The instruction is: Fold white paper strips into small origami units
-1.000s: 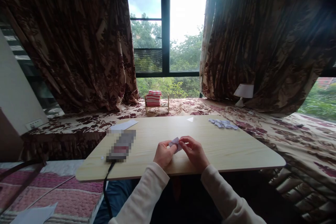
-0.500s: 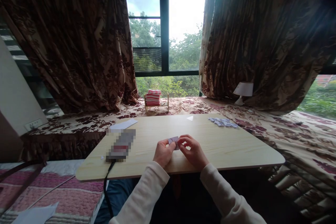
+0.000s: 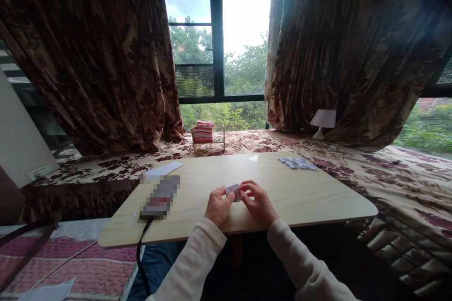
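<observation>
Between my two hands, just above the front part of the light wooden table, is a small piece of pale paper. My left hand is closed on its left side, thumb on the near face. At the right edge of the paper, the thumb and fingertips of my right hand pinch together. Whether the paper is folded is too small to make out. Toward the far right of the table lies a loose heap of small pale paper pieces.
On the table's left side are a blurred dark device with a black cable and a white sheet. A small white triangle lies at the far edge. Behind stand a rack of striped cloths and a white lamp.
The whole view has shifted slightly, so the scene sits a little further left. Both hands keep hold of the paper, with barely any change in the fingers.
</observation>
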A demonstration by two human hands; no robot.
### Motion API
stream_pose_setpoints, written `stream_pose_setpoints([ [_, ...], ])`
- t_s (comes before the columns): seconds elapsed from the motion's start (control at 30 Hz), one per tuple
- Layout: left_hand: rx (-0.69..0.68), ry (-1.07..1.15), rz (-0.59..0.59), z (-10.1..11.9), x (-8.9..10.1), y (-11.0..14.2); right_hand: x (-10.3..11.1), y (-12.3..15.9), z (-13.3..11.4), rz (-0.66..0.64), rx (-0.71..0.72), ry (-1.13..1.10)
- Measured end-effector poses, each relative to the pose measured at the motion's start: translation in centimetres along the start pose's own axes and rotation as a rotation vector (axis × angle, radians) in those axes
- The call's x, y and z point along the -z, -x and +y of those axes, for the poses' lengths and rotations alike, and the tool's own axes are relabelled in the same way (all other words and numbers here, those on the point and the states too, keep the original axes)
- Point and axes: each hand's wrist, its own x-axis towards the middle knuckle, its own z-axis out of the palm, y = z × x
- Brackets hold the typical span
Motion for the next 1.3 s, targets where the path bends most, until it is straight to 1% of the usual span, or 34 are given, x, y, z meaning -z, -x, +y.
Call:
stream_pose_setpoints([
  [0.23,-0.028,-0.065,0.011,0.00,-0.13,0.09,0.03,-0.04,0.08,-0.012,-0.031,0.004],
  [0.57,-0.034,-0.112,0.033,0.29,-0.24,0.12,0.08,-0.05,0.18,-0.029,-0.039,0.001],
  [0.73,-0.046,-0.116,0.021,0.22,-0.19,0.11,-0.05,-0.03,0.31,-0.039,-0.047,-0.007],
  [0.93,-0.056,-0.128,0.092,0.03,-0.08,0.01,-0.20,-0.11,0.54,-0.035,-0.084,-0.008],
  [1.03,-0.062,-0.124,0.108,0.08,-0.02,0.02,-0.18,-0.24,0.51,-0.040,-0.112,-0.004],
  [1.3,-0.043,-0.101,0.065,0.11,-0.05,0.02,-0.18,-0.32,0.40,-0.062,-0.088,-0.005],
])
